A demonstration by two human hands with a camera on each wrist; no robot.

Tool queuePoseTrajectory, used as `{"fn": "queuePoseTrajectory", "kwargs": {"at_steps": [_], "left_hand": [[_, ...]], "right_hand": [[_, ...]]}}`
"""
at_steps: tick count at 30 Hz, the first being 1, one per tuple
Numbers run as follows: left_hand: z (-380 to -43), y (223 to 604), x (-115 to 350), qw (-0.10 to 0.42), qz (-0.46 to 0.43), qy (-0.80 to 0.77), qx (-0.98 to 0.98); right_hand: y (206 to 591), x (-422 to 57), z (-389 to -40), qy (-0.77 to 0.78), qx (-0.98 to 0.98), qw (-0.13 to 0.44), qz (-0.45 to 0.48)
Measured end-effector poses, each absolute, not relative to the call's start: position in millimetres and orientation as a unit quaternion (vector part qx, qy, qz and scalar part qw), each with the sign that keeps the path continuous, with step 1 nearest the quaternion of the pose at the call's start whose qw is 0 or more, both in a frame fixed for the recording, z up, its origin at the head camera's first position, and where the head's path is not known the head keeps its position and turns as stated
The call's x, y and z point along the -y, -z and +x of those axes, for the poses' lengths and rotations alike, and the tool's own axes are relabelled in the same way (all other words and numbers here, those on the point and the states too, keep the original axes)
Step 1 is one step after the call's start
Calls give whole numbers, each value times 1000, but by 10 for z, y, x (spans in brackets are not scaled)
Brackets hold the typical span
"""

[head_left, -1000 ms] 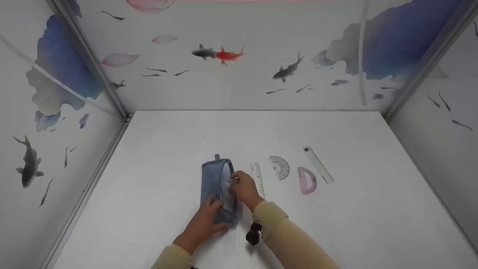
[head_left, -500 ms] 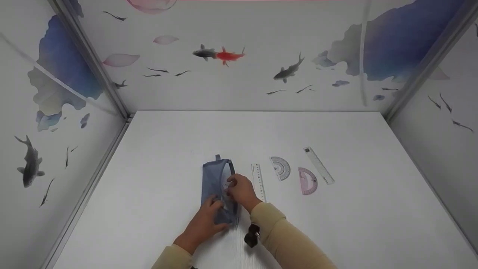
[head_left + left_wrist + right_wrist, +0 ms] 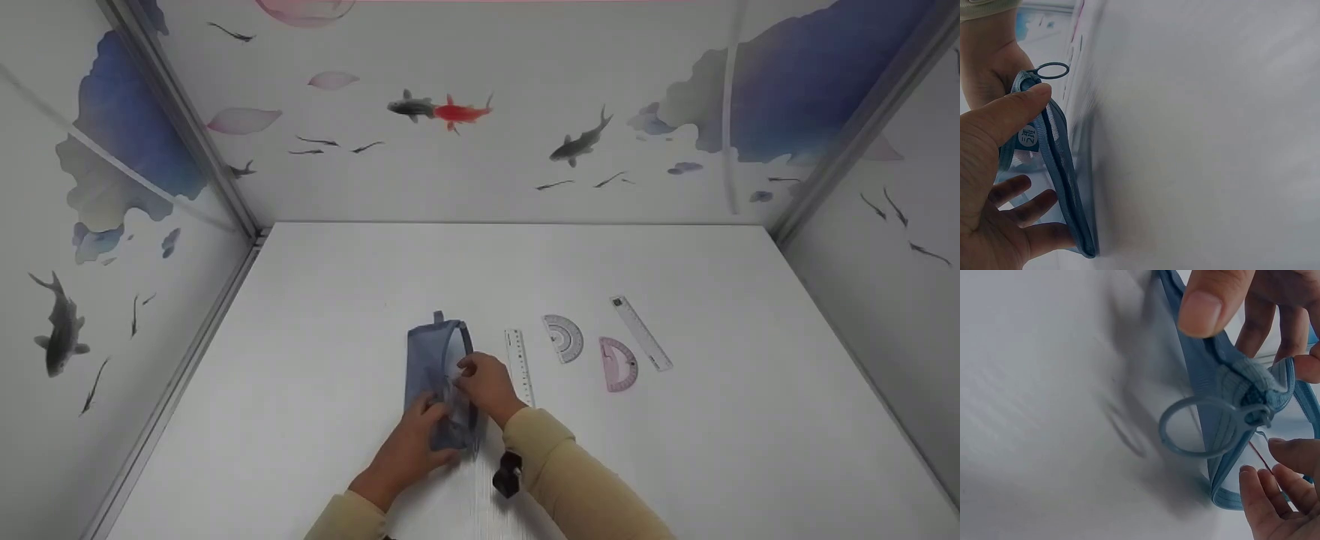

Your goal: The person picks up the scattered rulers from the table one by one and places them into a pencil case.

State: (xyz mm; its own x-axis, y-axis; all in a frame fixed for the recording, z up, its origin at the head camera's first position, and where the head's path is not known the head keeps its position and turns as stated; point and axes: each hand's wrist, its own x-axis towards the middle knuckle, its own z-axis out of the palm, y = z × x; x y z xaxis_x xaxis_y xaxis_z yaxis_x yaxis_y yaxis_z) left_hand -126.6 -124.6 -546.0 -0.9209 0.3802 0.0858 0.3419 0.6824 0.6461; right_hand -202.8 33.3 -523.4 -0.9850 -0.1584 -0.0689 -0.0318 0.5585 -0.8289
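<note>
A blue mesh pencil case [image 3: 425, 360] lies on the white table with its zipped side gaping to the right. My left hand [image 3: 409, 442] grips its near end, thumb over the zip edge beside the ring pull [image 3: 1199, 454]. At the opening, my right hand [image 3: 491, 386] has its thumb and fingertips drawn together inside the rim. Between them, in the right wrist view, runs a thin red-edged strip [image 3: 1264, 461]; it seems pinched, and its kind is hard to tell. Just right of that hand lies a clear ruler [image 3: 516, 352], partly covered by the wrist.
Farther right lie a clear protractor [image 3: 568, 337], a pink protractor [image 3: 628, 375] and a second clear ruler [image 3: 641, 334]. Painted walls close in the white table [image 3: 337, 285] at the back and both sides.
My right hand has shifted slightly left and deeper into the case's opening. My left hand keeps its grip on the near end. The rulers and protractors lie as before.
</note>
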Motion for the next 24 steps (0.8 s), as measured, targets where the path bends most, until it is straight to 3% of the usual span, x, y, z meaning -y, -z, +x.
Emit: {"fn": "queuePoseTrajectory", "kwargs": {"at_steps": [24], "left_hand": [[-1273,5461,1223,30,186,-339,-922]], "right_hand": [[5142,-529,-2085,479,-876,24,-51]]}}
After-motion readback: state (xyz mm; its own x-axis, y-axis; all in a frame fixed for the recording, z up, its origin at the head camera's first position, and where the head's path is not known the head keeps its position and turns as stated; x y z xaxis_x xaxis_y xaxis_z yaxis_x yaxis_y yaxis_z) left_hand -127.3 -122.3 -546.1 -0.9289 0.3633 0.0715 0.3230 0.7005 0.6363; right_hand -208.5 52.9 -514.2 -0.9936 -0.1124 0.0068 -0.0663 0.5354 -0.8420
